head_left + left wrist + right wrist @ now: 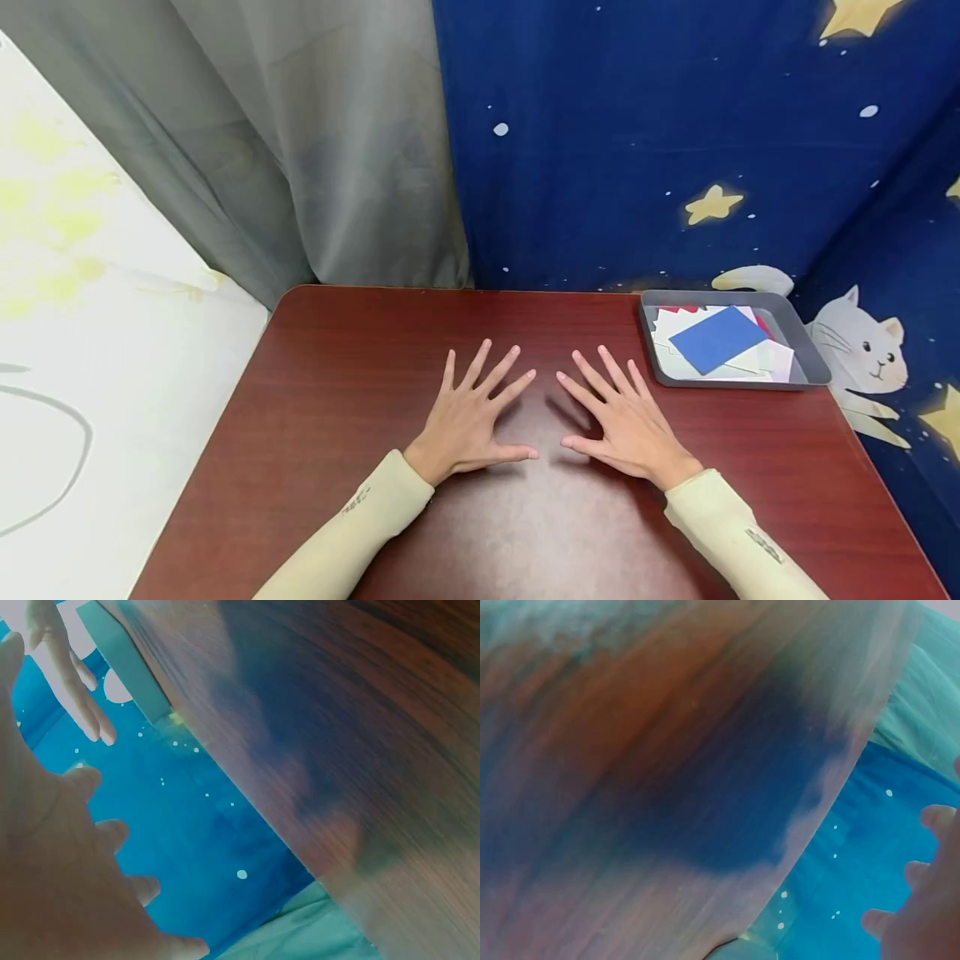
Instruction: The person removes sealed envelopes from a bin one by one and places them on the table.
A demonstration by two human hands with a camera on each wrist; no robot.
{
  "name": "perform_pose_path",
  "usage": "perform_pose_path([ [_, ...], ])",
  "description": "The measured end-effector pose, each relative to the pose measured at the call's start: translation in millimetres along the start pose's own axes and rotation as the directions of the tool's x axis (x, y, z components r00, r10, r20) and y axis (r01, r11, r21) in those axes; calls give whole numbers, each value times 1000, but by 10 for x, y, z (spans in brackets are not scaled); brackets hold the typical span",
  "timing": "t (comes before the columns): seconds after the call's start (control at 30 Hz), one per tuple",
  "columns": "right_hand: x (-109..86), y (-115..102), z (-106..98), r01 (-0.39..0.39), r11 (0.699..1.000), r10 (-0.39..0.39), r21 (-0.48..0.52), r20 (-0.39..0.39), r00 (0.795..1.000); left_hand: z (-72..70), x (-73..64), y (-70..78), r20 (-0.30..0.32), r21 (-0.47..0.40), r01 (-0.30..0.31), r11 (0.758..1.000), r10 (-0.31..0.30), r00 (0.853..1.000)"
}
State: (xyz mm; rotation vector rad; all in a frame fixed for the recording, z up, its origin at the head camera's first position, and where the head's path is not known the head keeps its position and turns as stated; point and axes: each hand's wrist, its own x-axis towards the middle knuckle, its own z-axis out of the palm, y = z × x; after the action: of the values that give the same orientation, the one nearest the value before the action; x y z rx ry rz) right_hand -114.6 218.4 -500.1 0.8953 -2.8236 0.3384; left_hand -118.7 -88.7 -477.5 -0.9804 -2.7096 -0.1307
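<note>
Over the middle of the reddish-brown table (337, 375), my left hand (465, 425) is spread with its fingers straight and apart, holding nothing. Facing it a short way to the right, my right hand (630, 429) is spread the same way, also with nothing in it. Shadows fall on the tabletop beside both hands. The left wrist view shows the left hand (67, 855) large at the left edge, with the other hand (64, 667) beyond it. Only part of the right hand (922, 900) shows at the right wrist view's edge.
A grey tray (813, 367) sits at the table's back right corner. In it lie a blue card (717, 337) and several white, pink and red paper pieces. Behind the table hang a grey curtain (360, 167) and a dark blue star-patterned curtain (600, 192).
</note>
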Motion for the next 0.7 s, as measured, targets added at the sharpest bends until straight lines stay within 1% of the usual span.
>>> perform_pose_path([
  [0.2,-10,2,-17,-2,1000,2,-11,10,1000,-1,-11,24,19,-17,13,1000,-13,1000],
  [0.4,-30,37,-18,-4,1000,4,-12,8,1000,-5,-30,7,16,11,32,999,-33,999],
  [0.57,-83,93,-48,-16,1000,16,-26,-3,1000,-19,-77,-49,23,0,65,998,-65,998],
  [0.7,-141,134,-49,-32,999,32,-23,-13,999,-32,-170,-129,30,-9,97,995,-96,995],
])
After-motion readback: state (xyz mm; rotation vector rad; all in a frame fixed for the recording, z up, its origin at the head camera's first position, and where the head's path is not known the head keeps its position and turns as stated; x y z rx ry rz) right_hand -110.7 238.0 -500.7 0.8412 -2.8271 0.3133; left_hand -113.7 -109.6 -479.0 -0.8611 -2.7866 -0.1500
